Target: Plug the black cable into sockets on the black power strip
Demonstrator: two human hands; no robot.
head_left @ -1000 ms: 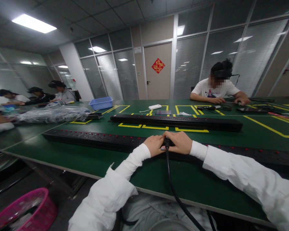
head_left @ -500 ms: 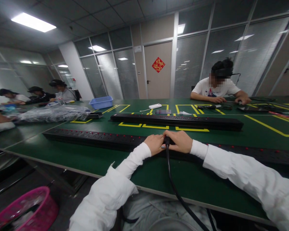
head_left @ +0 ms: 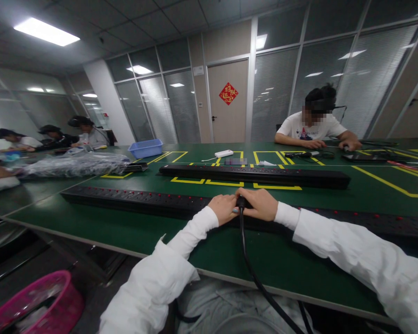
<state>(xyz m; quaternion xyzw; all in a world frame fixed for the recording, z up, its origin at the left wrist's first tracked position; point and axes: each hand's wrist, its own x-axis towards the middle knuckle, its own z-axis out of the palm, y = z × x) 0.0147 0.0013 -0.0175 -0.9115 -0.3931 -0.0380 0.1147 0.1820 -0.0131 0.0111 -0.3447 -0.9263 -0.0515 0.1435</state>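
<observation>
A long black power strip [head_left: 142, 198] with a row of small red parts lies across the green table in front of me. At its middle my left hand [head_left: 224, 208] and my right hand [head_left: 259, 204] meet around a black plug [head_left: 241, 202], fingers closed on it from both sides. The plug is against the strip's upper face; its prongs are hidden, so I cannot tell how deep it sits. From it a thick black cable [head_left: 245, 250] runs down over the table edge to my lap.
Behind lies a second black power strip [head_left: 254, 175]. A blue basket [head_left: 146, 148], clear plastic wrap [head_left: 80, 162] and a white device [head_left: 224, 153] stand farther back. A co-worker [head_left: 311, 120] sits opposite. A pink basket [head_left: 61, 301] is on the floor at left.
Hardly anything differs. Both hands stay closed around the plug at the same place on the strip; the view has shifted very slightly.
</observation>
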